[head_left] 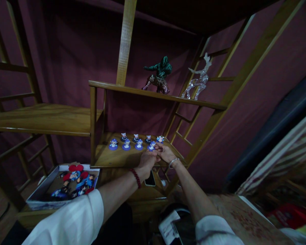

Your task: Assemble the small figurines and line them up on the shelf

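Now, it's all about the small purple-and-white figurine (151, 146), right end of the near row on the low, yellow-brown wooden shelf (124, 160)! Left hand (147, 159) at its near side, right hand (165, 153) at its right, fingers bent and bunched together; whether either pinches it, I cannot tell. Three matching purple-and-white figurines (126, 145) line up left, with four small dark-and-pale figurines (136, 137) far behind. Higher up, a crouching dark-green statue (159, 75) beside a clear, glassy deer (197, 81)! Near left, a white-edged open cardboard box (47, 205) holds red, blue and black figures (84, 183).
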A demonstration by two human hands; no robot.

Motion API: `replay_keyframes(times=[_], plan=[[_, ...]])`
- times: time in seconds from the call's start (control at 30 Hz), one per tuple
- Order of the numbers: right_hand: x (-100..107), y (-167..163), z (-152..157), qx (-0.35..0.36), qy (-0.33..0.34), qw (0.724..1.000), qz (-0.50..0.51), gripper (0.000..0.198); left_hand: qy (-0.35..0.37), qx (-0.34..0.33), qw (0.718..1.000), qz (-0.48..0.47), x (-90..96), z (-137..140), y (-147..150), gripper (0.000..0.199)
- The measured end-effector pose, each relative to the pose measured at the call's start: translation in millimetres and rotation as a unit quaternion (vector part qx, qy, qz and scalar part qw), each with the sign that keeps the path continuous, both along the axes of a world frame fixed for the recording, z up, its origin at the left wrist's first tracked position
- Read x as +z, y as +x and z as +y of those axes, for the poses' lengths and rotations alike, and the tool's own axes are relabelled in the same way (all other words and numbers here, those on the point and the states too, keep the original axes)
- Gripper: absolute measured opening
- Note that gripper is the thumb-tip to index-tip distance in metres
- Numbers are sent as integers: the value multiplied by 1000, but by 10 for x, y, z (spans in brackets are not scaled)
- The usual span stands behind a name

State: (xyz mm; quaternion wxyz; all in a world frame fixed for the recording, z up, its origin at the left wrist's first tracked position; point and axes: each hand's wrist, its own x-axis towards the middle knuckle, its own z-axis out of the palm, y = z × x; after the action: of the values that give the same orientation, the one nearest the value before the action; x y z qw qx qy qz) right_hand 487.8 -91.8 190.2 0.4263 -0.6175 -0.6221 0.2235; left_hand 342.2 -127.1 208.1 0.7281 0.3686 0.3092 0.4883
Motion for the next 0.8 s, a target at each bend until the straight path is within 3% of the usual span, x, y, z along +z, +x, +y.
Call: replay_keyframes(times=[0.8], plan=[[20,-69,-52,-20,12,999,-41,36,-4,-22,1000,5,21,21,-23,19]])
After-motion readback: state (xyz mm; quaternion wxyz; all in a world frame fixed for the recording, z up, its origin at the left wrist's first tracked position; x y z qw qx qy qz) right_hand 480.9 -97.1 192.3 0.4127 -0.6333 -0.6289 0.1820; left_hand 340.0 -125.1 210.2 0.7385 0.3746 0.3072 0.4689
